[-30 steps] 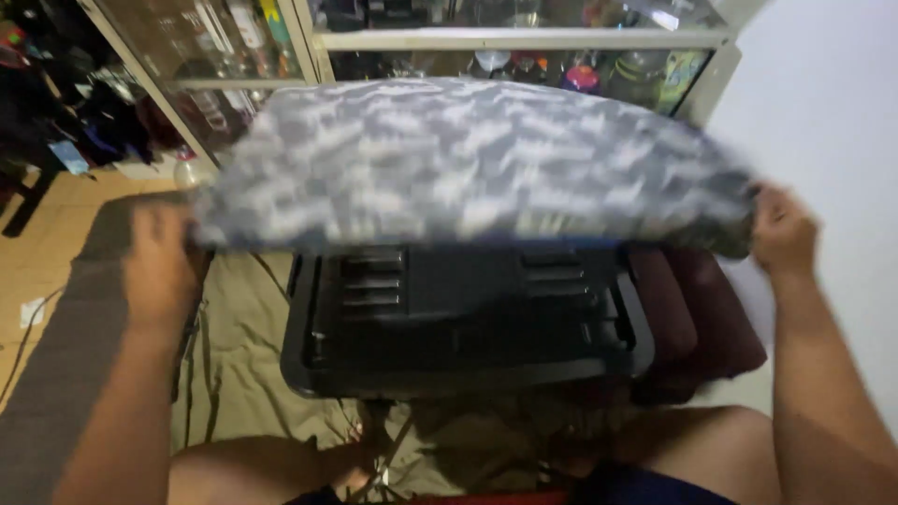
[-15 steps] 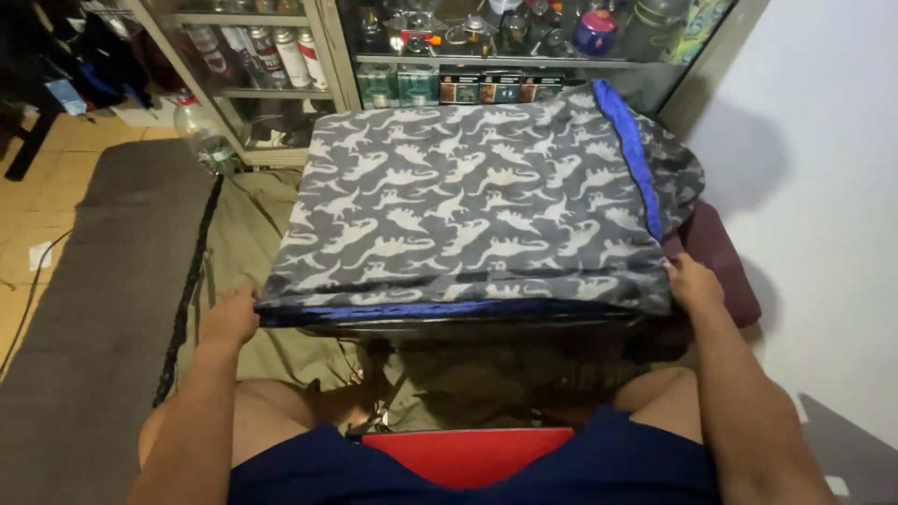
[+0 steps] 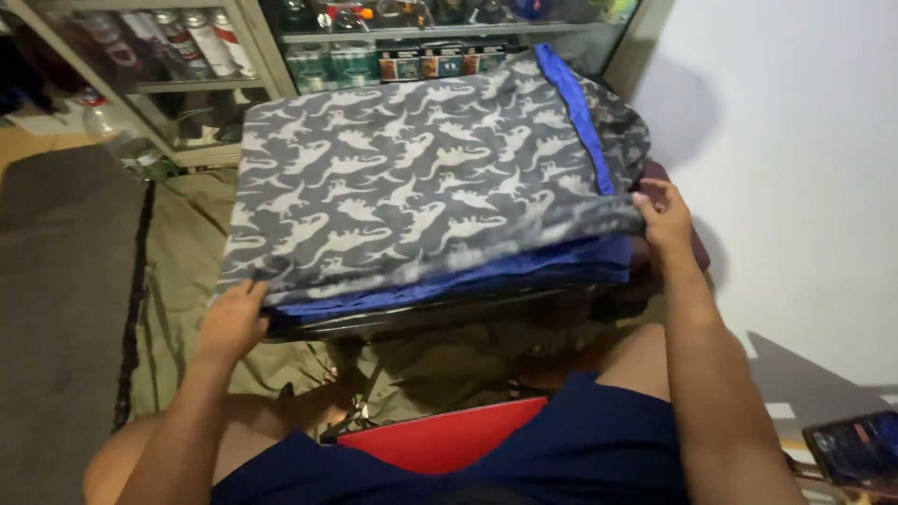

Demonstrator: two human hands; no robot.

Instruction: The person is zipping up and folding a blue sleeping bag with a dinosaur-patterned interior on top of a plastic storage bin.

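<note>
A folded grey blanket (image 3: 421, 178) printed with pale dinosaurs and edged in blue lies flat over a dark object in front of me. My left hand (image 3: 234, 318) rests on its near left corner, fingers on the fabric edge. At the near right corner, my right hand (image 3: 666, 220) pinches the cloth next to the blue trim. The dark thing beneath shows only as a thin black rim (image 3: 412, 318) under the blanket's front edge.
An olive cloth (image 3: 187, 281) covers the floor beside a dark grey mat (image 3: 56, 309). A glass cabinet (image 3: 271, 47) with cans and bottles stands behind. White wall (image 3: 795, 168) at right. A red item (image 3: 440, 440) lies by my lap; a dark phone-like object (image 3: 856, 447) at lower right.
A second ago I held the blanket up, stretched between both hands. It has come down onto the dark object and lies flat, my hands now at its near corners.
</note>
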